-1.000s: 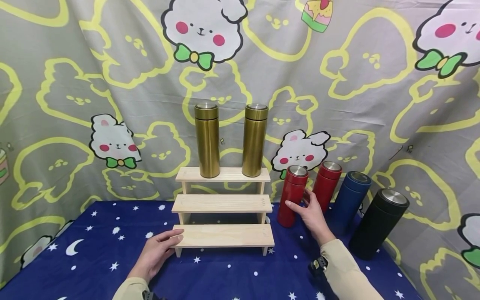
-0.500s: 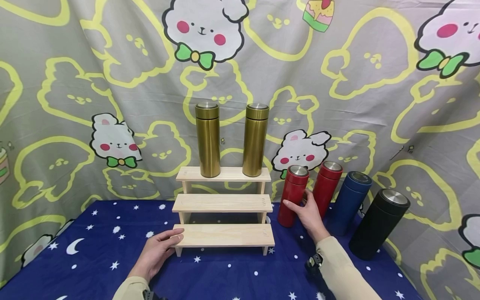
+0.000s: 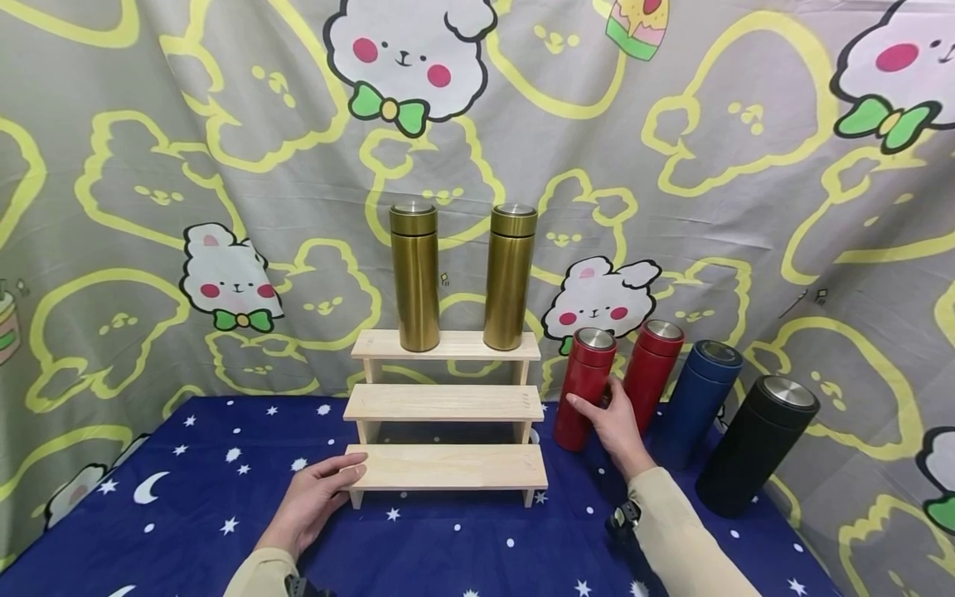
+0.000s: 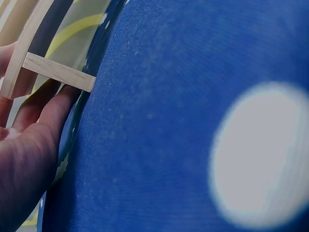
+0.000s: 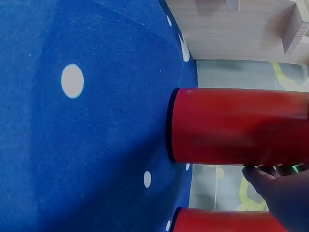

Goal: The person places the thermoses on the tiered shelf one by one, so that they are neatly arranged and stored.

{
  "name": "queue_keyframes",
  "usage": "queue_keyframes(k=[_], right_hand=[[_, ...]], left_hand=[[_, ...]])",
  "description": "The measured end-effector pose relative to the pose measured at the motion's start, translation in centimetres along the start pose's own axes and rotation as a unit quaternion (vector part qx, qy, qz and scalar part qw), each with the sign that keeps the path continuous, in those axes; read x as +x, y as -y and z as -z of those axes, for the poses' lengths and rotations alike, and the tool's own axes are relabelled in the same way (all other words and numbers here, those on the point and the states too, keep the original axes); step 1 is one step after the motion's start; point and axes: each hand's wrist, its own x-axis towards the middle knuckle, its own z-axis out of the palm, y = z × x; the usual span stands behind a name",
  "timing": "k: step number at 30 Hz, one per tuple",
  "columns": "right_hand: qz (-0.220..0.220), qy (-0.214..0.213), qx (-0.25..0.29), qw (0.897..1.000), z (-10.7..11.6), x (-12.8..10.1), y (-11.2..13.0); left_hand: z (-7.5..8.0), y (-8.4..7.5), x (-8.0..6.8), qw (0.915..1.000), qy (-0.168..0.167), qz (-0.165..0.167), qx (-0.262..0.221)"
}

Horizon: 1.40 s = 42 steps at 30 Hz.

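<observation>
My left hand (image 3: 317, 502) grips the left end of the lowest step of a three-tier wooden display stand (image 3: 448, 466), thumb over the board and other fingers by its leg, as the left wrist view also shows. On the right, my right hand (image 3: 615, 423) holds the nearer red thermos (image 3: 580, 406) around its body, thumb on the front and fingers at its right side. In the right wrist view that red thermos (image 5: 231, 126) has its dark base right at the cloth. Two gold thermoses (image 3: 415, 290) stand upright on the top step.
Right of the held thermos stand a second red thermos (image 3: 647, 377), a blue thermos (image 3: 694, 406) and a black thermos (image 3: 753, 452). A dark blue cloth (image 3: 418, 555) with stars and moons covers the table. Behind hangs a grey cartoon-print curtain (image 3: 298, 191).
Both hands keep their hold, and the thermoses and stand stay in place. The head view has shifted very slightly.
</observation>
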Motion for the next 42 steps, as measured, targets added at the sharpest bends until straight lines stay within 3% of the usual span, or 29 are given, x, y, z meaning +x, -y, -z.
queue_keyframes(k=[27, 42], right_hand=[[-0.024, 0.001, 0.008, 1.000, 1.1, -0.4, 1.2], [-0.015, 0.007, 0.003, 1.000, 2.0, -1.5, 2.9]], left_hand=[[0.0, 0.1, 0.1, 1.0000, 0.003, 0.000, -0.007], [0.0, 0.2, 0.1, 1.0000, -0.001, 0.000, -0.003]])
